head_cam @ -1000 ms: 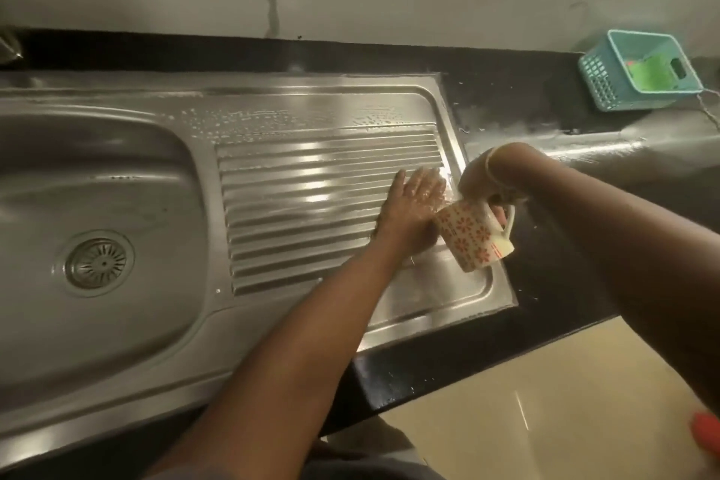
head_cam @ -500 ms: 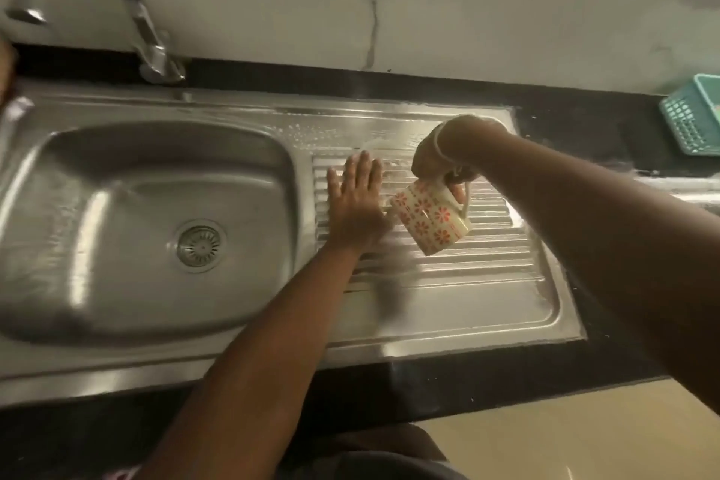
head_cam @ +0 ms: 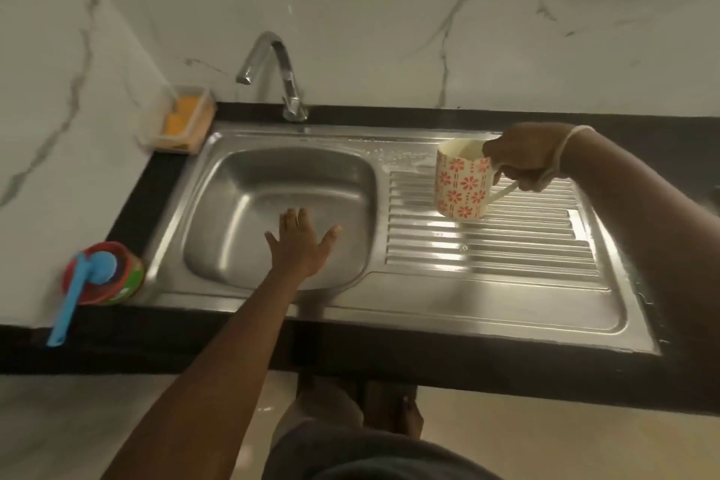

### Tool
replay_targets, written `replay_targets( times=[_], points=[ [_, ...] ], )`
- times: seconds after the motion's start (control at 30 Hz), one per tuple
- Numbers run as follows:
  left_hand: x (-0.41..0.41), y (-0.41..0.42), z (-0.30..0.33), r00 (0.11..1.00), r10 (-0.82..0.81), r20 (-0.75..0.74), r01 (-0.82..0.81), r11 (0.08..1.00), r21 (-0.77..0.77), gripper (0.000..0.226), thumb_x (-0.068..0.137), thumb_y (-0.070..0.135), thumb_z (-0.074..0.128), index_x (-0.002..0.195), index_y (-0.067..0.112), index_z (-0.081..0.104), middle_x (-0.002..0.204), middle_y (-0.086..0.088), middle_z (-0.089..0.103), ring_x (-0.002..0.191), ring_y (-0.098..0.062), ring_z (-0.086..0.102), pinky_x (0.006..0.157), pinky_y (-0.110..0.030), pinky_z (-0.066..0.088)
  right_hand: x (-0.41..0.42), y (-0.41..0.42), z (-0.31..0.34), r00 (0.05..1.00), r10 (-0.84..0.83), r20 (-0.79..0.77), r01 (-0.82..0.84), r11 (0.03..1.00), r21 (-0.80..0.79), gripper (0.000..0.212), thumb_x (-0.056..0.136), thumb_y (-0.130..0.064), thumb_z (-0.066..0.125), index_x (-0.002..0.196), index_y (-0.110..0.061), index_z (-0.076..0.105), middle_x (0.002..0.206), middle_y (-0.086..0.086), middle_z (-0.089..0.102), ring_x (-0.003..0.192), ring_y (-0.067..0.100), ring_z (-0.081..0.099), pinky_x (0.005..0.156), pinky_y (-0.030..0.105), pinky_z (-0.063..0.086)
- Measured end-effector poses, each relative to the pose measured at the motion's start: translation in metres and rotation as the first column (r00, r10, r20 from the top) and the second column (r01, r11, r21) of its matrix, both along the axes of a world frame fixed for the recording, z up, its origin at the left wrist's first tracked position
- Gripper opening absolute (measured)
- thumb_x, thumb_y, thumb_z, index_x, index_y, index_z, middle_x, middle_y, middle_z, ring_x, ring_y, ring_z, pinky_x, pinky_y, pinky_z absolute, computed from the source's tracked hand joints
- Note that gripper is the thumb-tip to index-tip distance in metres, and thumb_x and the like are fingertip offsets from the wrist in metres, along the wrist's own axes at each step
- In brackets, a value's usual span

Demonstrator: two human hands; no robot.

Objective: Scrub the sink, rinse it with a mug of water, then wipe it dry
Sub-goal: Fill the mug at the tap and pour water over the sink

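Observation:
The steel sink (head_cam: 218, 230) has a deep basin on the left and a ribbed drainboard (head_cam: 487, 245) on the right. My left hand (head_cam: 302, 245) is spread flat with fingers apart over the near right part of the basin, holding nothing. My right hand (head_cam: 524, 158) grips the handle of a cream mug with red flowers (head_cam: 461, 183), held nearly upright above the drainboard's far left end. Soapy foam lies along the sink's back rim. The drain is hidden behind my left hand.
A chrome tap (head_cam: 280, 78) stands behind the basin. A clear box with orange sponges (head_cam: 183, 121) sits at the back left corner. A red and green tub with a blue brush (head_cam: 99, 273) stands on the black counter (head_cam: 128, 207) left of the sink.
My left hand has moved left from the drainboard to over the basin. The mug has gone from tipped over the drainboard to nearly upright. My view has risen and pulled back.

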State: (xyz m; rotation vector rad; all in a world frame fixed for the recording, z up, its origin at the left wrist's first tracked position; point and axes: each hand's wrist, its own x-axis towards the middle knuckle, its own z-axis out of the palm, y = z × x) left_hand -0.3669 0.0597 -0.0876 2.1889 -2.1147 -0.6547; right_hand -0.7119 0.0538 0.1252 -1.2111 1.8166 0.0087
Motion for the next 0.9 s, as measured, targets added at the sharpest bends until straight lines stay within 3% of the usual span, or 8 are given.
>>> replay_targets(
  times=[0.17,0.27,0.4,0.6,0.7,0.8,0.9],
  points=[
    [0.037,-0.020,0.005,1.000,0.004,-0.020,-0.003,1.000,0.008,0.090,0.088,0.073,0.035,0.154,0.014,0.016,0.161,-0.012,0.014,0.148,-0.029,0.013,0.117,-0.057,0.013,0.031,0.003,-0.011,0.980,-0.136,0.146,0.154,0.981,-0.121,0.035,0.100,-0.019,0.038,0.092,0.004,0.062,0.050,0.008,0.050,0.044,0.023,0.055,0.041,0.025,0.049],
    [0.055,-0.052,0.006,0.998,0.022,-0.061,-0.023,0.999,-0.025,0.092,0.085,0.074,0.040,0.149,0.010,0.026,0.154,-0.016,0.030,0.139,-0.034,0.032,0.110,-0.056,0.031,0.063,-0.003,-0.025,0.952,-0.221,0.212,0.256,0.953,-0.160,0.031,0.098,-0.019,0.041,0.095,0.004,0.060,0.056,0.011,0.058,0.052,0.028,0.065,0.052,0.033,0.057],
    [0.081,-0.105,0.019,0.982,-0.027,-0.187,0.016,0.998,-0.058,0.083,0.090,0.061,0.050,0.150,0.009,0.025,0.151,-0.017,0.035,0.136,-0.034,0.038,0.106,-0.047,0.040,0.125,-0.022,-0.043,0.937,-0.264,0.231,0.305,0.939,-0.163,0.032,0.098,-0.016,0.041,0.090,0.008,0.059,0.051,0.013,0.062,0.047,0.028,0.066,0.050,0.034,0.057],
    [0.108,-0.191,0.047,0.939,-0.300,-0.167,0.248,0.928,-0.277,0.063,0.094,0.038,0.058,0.144,0.009,0.036,0.149,-0.013,0.036,0.134,-0.032,0.041,0.104,-0.045,0.042,0.219,-0.069,-0.069,0.945,-0.239,0.224,0.267,0.958,-0.103,0.024,0.093,-0.013,0.041,0.088,0.005,0.057,0.052,0.017,0.062,0.040,0.027,0.060,0.049,0.032,0.053],
    [0.105,-0.230,0.065,0.863,-0.502,-0.059,0.444,0.808,-0.387,0.058,0.095,0.023,0.057,0.147,0.011,0.035,0.154,-0.010,0.032,0.138,-0.030,0.037,0.109,-0.042,0.038,0.255,-0.094,-0.081,0.943,-0.232,0.239,0.260,0.961,-0.095,0.029,0.091,-0.015,0.039,0.107,0.002,0.056,0.055,0.017,0.063,0.040,0.027,0.059,0.045,0.030,0.050],
    [0.097,-0.261,0.072,0.774,-0.633,0.027,0.603,0.723,-0.337,0.052,0.099,0.020,0.051,0.148,0.015,0.037,0.153,-0.008,0.036,0.136,-0.028,0.039,0.106,-0.040,0.039,0.278,-0.111,-0.089,0.935,-0.239,0.262,0.266,0.961,-0.072,0.033,0.092,-0.015,0.038,0.110,0.006,0.056,0.052,0.015,0.061,0.044,0.029,0.058,0.043,0.026,0.048],
    [0.097,-0.279,0.064,0.745,-0.661,0.087,0.659,0.711,-0.246,0.051,0.101,0.018,0.046,0.150,0.019,0.033,0.155,-0.003,0.035,0.135,-0.026,0.042,0.103,-0.039,0.043,0.290,-0.127,-0.091,0.924,-0.276,0.263,0.293,0.956,-0.025,0.031,0.091,-0.014,0.039,0.105,0.008,0.055,0.050,0.015,0.060,0.044,0.029,0.058,0.042,0.025,0.047]
  ],
)
